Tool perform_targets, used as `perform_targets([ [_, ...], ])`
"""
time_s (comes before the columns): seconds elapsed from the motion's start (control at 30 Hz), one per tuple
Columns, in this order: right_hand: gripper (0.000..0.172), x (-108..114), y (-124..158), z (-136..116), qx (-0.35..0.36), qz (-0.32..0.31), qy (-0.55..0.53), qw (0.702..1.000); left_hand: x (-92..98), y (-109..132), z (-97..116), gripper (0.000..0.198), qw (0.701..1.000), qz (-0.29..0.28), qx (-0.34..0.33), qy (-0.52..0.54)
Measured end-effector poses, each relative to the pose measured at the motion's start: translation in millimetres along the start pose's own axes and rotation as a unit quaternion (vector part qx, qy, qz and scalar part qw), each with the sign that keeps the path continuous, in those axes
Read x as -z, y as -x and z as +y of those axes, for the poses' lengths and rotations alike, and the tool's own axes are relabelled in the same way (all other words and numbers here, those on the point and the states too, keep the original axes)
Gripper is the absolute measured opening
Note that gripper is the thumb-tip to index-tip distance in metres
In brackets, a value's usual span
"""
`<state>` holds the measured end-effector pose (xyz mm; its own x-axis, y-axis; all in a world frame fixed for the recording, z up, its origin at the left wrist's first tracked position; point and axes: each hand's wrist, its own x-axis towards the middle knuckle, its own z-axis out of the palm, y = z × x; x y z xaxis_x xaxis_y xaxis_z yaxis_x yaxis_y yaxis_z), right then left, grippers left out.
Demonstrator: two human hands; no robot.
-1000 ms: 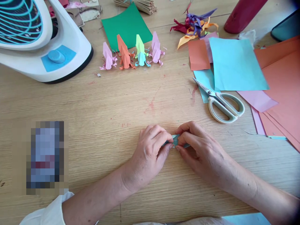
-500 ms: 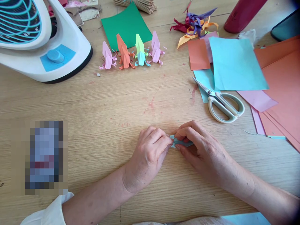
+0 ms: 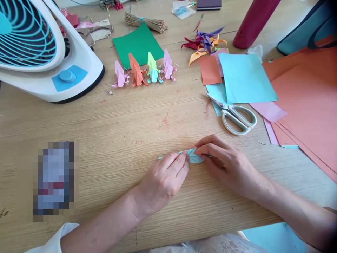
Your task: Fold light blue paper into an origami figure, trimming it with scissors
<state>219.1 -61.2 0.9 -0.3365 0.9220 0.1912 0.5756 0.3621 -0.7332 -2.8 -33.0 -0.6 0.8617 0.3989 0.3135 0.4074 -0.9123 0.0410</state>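
A narrow strip of folded light-blue origami paper [image 3: 195, 159] lies low over the table between my hands, crease lines showing on its surface. My left hand [image 3: 165, 179] covers its left part, fingers together and holding it down; a thin tip of the paper pokes out beyond the knuckles. At the right part, my right hand [image 3: 233, 167] pinches the upper side between thumb and fingers. The paper's right end is mostly hidden behind that hand. White-handled scissors [image 3: 223, 105] lie beyond my right hand, blades pointing away to the left.
Folded paper figures [image 3: 137, 72] stand in a row before a green sheet [image 3: 131, 44]. A fan [image 3: 79, 66] is at left, a blurred-out object [image 3: 54, 179] below it. Blue paper [image 3: 247, 79] and orange sheets [image 3: 305, 91] lie right, near a red bottle [image 3: 255, 21].
My left hand has slid left and flattened over the folded paper, leaving more of its middle visible. My right hand keeps its pinch. The head view has tilted up and turned slightly right.
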Motion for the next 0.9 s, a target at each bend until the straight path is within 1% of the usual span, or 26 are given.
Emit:
perform_targets([
  [0.07,0.023,6.2,10.6,0.0,0.033,-0.005,0.031,0.999,0.7,4.6,0.0,0.030,1.000,-0.007,-0.010,-0.009],
  [0.13,0.028,9.4,20.9,-1.3,0.062,-0.033,0.075,0.995,1.5,8.3,0.0,0.031,1.000,-0.009,-0.010,-0.019],
  [0.23,0.035,8.6,29.6,-4.2,0.115,-0.069,0.134,0.982,2.6,12.9,0.5,0.036,1.000,-0.021,-0.004,-0.021],
  [0.3,0.037,6.4,30.1,-5.5,0.135,-0.087,0.168,0.973,2.4,15.5,1.5,0.038,0.999,-0.038,0.006,-0.010],
  [0.47,0.036,4.2,26.3,-6.6,0.144,-0.105,0.225,0.958,1.2,19.0,5.1,0.042,0.996,-0.076,0.047,0.029],
  [0.63,0.035,4.5,27.1,-7.7,0.144,-0.112,0.233,0.955,2.7,19.3,5.7,0.049,0.992,-0.099,0.053,0.056],
  [0.77,0.038,1.9,27.9,-6.3,0.135,-0.123,0.235,0.955,3.7,19.8,6.4,0.051,0.992,-0.103,0.056,0.052],
  [0.9,0.041,-1.0,26.7,-4.9,0.132,-0.123,0.265,0.947,3.2,21.0,7.2,0.052,0.990,-0.117,0.066,0.038],
])
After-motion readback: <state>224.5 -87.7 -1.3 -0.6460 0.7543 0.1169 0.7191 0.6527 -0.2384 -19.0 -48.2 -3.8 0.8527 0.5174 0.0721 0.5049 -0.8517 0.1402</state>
